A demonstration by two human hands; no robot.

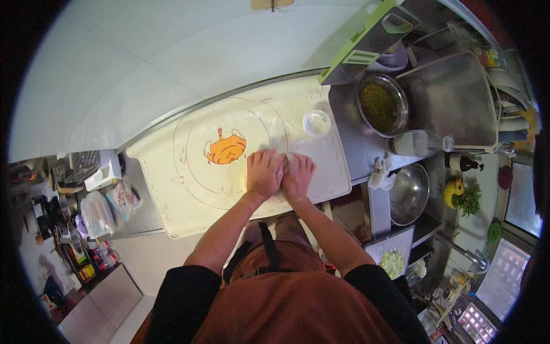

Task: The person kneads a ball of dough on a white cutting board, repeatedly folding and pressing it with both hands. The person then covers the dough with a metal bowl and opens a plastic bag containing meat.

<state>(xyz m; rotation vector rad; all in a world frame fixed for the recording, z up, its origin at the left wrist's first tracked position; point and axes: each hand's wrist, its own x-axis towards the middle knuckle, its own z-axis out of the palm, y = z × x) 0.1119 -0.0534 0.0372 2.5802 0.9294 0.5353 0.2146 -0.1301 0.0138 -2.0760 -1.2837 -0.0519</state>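
My left hand (pixel 264 174) and my right hand (pixel 297 175) meet side by side over the near right part of a cream pastry mat (pixel 163 198). Both have their fingers curled around a pale lump of dough (pixel 282 156), mostly hidden beneath them. White flour dusts the mat just beyond my hands. A small white bowl of flour (pixel 316 123) stands on the mat to the far right of my right hand. An orange cartoon animal (pixel 226 149) is printed on the mat, left of my left hand.
On the right counter are a steel bowl of dark green filling (pixel 380 106), a clear bottle (pixel 415 143) lying down, and a crumpled cloth (pixel 382 174). An empty steel bowl (pixel 409 198) and a board with chopped greens (pixel 393 264) lie nearer. Plastic containers (pixel 97 215) stand left.
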